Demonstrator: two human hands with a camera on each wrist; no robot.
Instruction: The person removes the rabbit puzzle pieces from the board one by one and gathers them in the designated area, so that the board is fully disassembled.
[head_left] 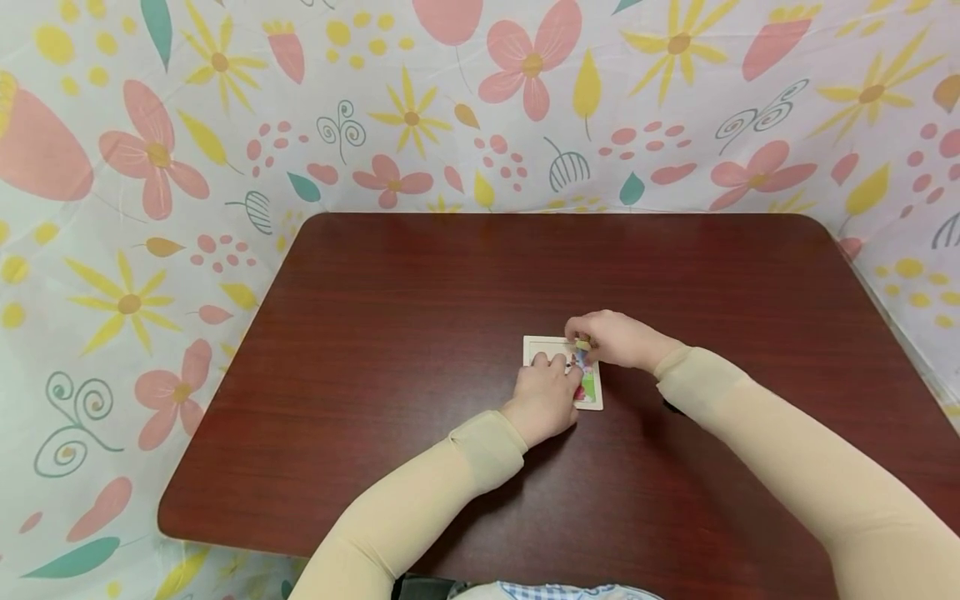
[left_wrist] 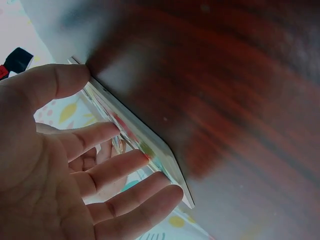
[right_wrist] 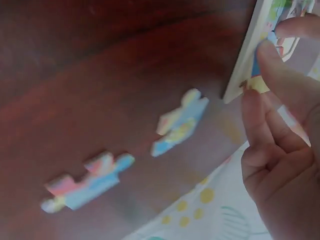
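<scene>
Flower-printed cloth (head_left: 408, 118) backs a table (head_left: 390, 333) bearing a framed jigsaw board (head_left: 540, 342).
The right hand (head_left: 621, 340) pinches a yellow-and-blue piece (head_left: 582, 346) in its fingers at the board's far right corner; the left hand (head_left: 543, 398) lies with fingers extended across the board. Pressing askew could jam the piece or shove the board. Its long axis seems to follow the right rim, yellow end away from the person; two loose pieces (right_wrist: 95, 186) lie nearby.
</scene>
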